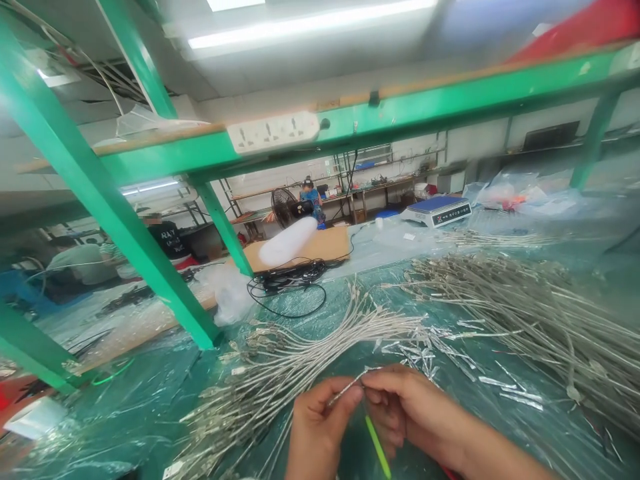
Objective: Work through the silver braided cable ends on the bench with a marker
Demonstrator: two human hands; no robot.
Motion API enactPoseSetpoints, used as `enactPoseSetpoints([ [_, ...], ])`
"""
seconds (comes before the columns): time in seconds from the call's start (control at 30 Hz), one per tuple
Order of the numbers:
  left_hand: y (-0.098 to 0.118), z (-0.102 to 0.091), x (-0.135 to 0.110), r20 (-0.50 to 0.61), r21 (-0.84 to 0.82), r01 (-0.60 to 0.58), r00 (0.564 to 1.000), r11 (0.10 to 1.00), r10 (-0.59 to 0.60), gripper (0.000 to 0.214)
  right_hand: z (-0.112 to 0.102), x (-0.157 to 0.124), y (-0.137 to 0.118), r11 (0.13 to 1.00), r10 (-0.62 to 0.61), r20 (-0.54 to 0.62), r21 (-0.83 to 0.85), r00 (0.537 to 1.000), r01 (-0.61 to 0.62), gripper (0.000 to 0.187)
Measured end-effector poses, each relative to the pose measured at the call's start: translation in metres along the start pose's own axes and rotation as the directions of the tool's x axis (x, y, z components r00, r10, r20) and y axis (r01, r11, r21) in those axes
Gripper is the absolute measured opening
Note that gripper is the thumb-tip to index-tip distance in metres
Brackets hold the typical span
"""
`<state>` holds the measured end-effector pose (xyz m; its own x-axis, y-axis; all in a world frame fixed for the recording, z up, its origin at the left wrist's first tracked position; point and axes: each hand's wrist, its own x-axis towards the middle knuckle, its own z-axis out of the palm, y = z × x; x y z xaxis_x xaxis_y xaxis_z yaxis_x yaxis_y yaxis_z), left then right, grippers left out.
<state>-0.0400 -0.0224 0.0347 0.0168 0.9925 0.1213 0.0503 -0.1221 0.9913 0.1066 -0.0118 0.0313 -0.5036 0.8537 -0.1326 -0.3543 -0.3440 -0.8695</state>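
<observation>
My left hand (pixel 323 423) pinches a thin silvery cable (pixel 345 392) between thumb and forefinger. Against the cable's tip, the thumb and forefinger of my right hand (pixel 407 407) are closed, close to the left fingertips. A bright yellow-green stick-like thing (pixel 377 445) slants down beneath the right fingers; whether that hand grips it, I cannot tell. Just beyond both hands lies a fanned bundle of similar cables (pixel 305 353) with connectors at their far left ends. Torn strips of shiny foil (pixel 425 360) are scattered behind the right hand.
A larger heap of cables (pixel 520 320) covers the right side of the green, film-covered table (pixel 150 393). Behind are coiled black cables (pixel 295 277), cardboard (pixel 330 247) and a scale (pixel 440 211). A green post (pixel 185 307) rises at left; a power strip (pixel 274 132) hangs above. People sit farther off.
</observation>
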Motion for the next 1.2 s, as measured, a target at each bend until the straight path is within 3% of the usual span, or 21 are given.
enactPoseSetpoints([
  [0.17, -0.011, -0.004, 0.006, -0.022, -0.132, 0.119, 0.992, 0.984, -0.123, 0.030, -0.003, 0.002, 0.000, 0.992, -0.043, -0.071, -0.119, 0.997, 0.034, 0.044],
  [0.23, -0.011, -0.009, 0.010, -0.043, -0.215, 0.135, 0.988, 0.967, -0.148, 0.029, -0.005, 0.000, -0.004, 0.957, -0.182, -0.173, -0.258, 0.968, 0.134, 0.050],
  [0.27, -0.011, -0.011, 0.011, -0.050, -0.253, 0.140, 0.986, 0.957, -0.158, 0.029, -0.006, -0.003, -0.007, 0.909, -0.285, -0.207, -0.368, 0.936, 0.196, 0.050],
  [0.33, -0.009, -0.013, 0.013, -0.048, -0.314, 0.163, 0.981, 0.935, -0.187, 0.029, -0.006, -0.009, -0.011, 0.671, -0.537, -0.150, -0.672, 0.830, 0.313, 0.036],
  [0.37, -0.009, -0.014, 0.013, -0.035, -0.337, 0.179, 0.979, 0.924, -0.202, 0.029, -0.006, -0.012, -0.013, 0.567, -0.582, -0.067, -0.748, 0.810, 0.345, 0.023],
  [0.43, -0.009, -0.013, 0.012, 0.001, -0.370, 0.203, 0.976, 0.907, -0.218, 0.029, -0.005, -0.016, -0.013, 0.395, -0.611, 0.088, -0.827, 0.787, 0.400, 0.030],
  [0.53, -0.010, -0.010, 0.010, 0.058, -0.386, 0.223, 0.974, 0.895, -0.217, 0.030, -0.003, -0.016, -0.007, 0.292, -0.620, 0.221, -0.826, 0.753, 0.483, 0.037],
  [0.63, -0.010, -0.006, 0.007, 0.107, -0.385, 0.259, 0.966, 0.886, -0.236, 0.032, -0.001, -0.012, -0.002, 0.302, -0.653, 0.253, -0.777, 0.714, 0.552, 0.027],
  [0.73, -0.010, -0.004, 0.005, 0.153, -0.435, 0.280, 0.960, 0.856, -0.237, 0.033, -0.001, -0.010, -0.001, 0.324, -0.696, 0.200, -0.770, 0.690, 0.550, 0.020],
  [0.93, -0.011, -0.004, 0.002, 0.229, -0.558, 0.298, 0.952, 0.775, -0.202, 0.027, 0.000, -0.013, -0.004, 0.377, -0.656, 0.185, -0.760, 0.732, 0.530, 0.016],
  [1.2, -0.013, -0.005, 0.005, 0.268, -0.616, 0.323, 0.944, 0.719, -0.195, 0.031, -0.002, -0.011, -0.002, 0.331, -0.670, 0.247, -0.745, 0.700, 0.580, 0.019],
])
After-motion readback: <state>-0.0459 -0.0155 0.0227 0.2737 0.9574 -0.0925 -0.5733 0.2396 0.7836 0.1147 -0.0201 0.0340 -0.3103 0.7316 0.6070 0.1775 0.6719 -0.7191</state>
